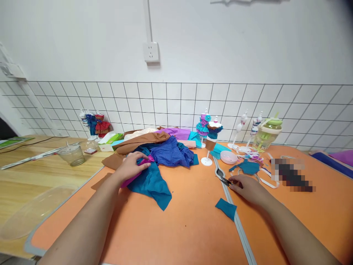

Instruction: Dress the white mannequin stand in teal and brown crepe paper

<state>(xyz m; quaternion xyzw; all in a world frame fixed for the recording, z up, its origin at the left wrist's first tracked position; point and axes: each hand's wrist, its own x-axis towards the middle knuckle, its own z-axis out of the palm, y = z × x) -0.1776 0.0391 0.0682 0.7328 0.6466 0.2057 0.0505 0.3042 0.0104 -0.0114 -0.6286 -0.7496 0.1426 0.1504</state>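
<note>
Looks like a small craft workroom: crumpled coloured fabric (173, 151) heaped on an orange worktop (190, 235), little dressed mannequin stands (211, 141) along its back edge, loose ribbons (268, 182) toward the right corner

The white painted wall (104, 55) is lit brightly and evenly; straight lines are bent toward the edges, and a dark blur is seen at one o'clock.

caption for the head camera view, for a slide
Left hand on teal and magenta fabric, right hand at a small dark tool, over an orange work surface.
</note>
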